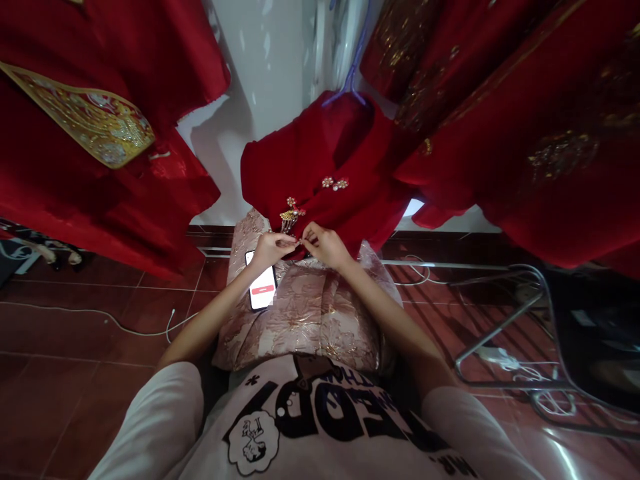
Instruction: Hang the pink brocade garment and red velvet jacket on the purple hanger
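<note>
Two hands pinching something tiny, left arm partly hiding phone, red garments alongside

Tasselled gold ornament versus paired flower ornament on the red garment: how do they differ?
The tasselled gold ornament has dangling strands; the paired flower ornament shows none. The tasselled gold ornament lies lower, close to the left hand; the paired flower ornament is nearer the hanger. Both sit on the red garment.
</note>
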